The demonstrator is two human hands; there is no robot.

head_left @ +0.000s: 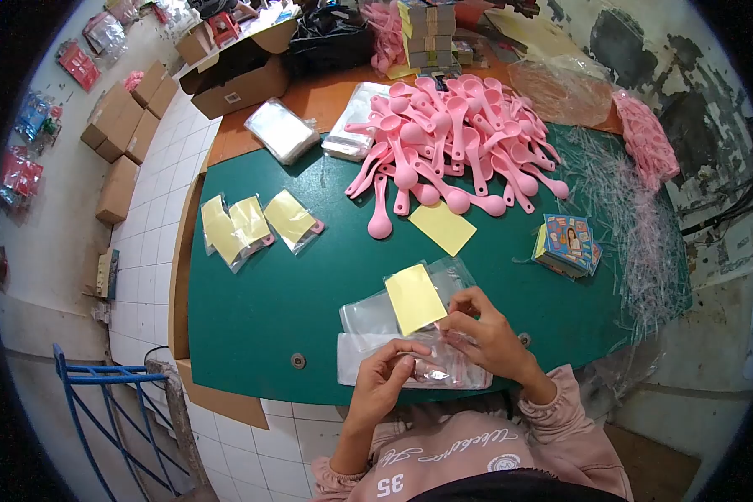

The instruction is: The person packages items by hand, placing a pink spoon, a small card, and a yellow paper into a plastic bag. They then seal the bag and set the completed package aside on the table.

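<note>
Both hands are over clear plastic bags [368, 318] near the front edge of the green table [259, 318]. My left hand [386, 378] has thumb and fingers pinched at a clear bag's edge. Close to its right, my right hand [483, 335] has its fingers pressed together at the lower corner of a bag holding a yellow card [415, 299]; a bit of pink shows by the fingertips. Another yellow card [443, 228] lies bare beyond them. Packed bags with yellow cards [290, 219] and pink pieces lie at the left.
A large heap of pink spoons [456, 134] covers the back middle. Stacks of clear bags [283, 131] stand left of it. Small printed cards [566, 244] are piled at the right, beside shredded plastic [623, 226]. A blue metal frame [113, 378] stands at the lower left.
</note>
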